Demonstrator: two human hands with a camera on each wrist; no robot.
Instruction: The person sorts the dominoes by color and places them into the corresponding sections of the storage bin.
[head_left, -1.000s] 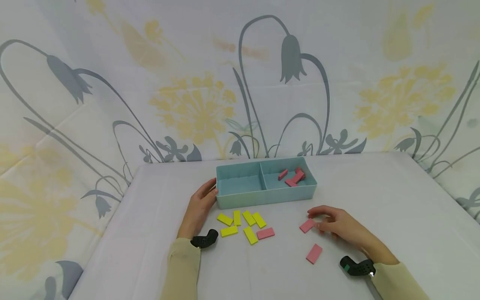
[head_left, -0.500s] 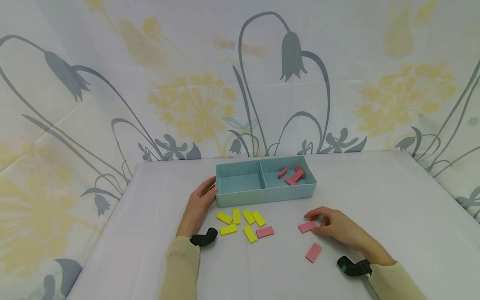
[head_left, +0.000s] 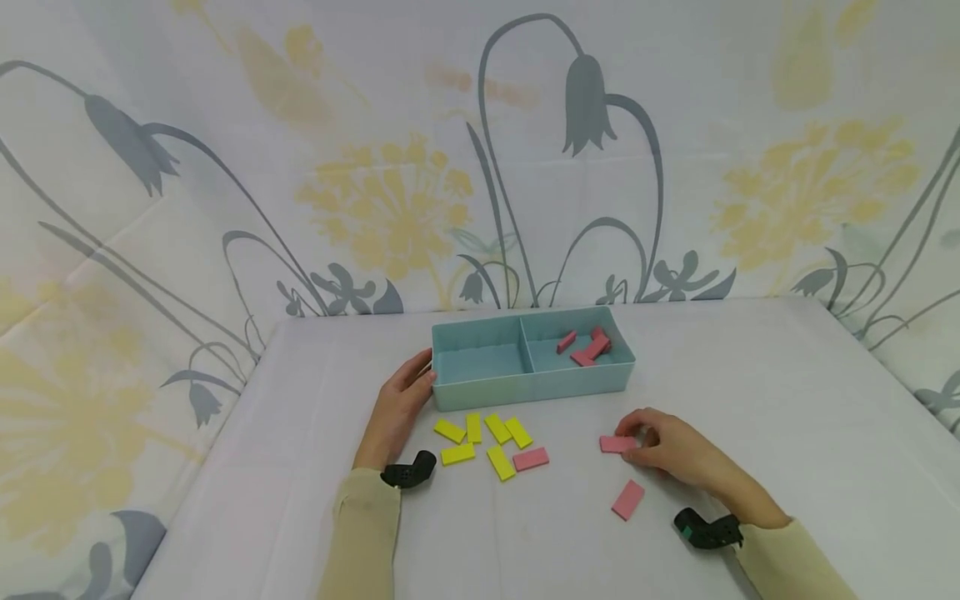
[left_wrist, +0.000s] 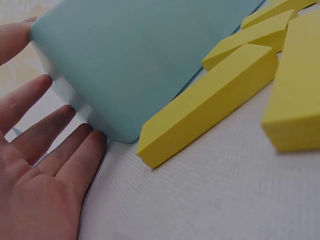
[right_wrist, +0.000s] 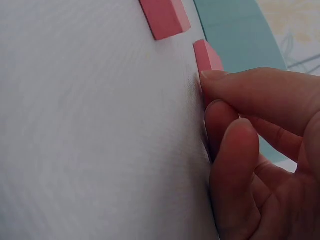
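Observation:
My left hand rests at the left end of a light blue two-compartment box. In the left wrist view its nearly straight fingers touch the end wall. To the right of the box's near corner, my right hand pinches the right end of a pink block between thumb and fingers; the block is low at the table. In the right wrist view the fingers partly hide that pink block. A second pink block lies closer to me.
Several yellow blocks lie in front of the box, with one pink block beside them. Several pink blocks lie in the right compartment; the left compartment's floor is bare. A patterned cloth hangs behind the table.
My right fingers have closed on the right end of the pink block, which has turned to lie more sideways. The left hand stays at the box.

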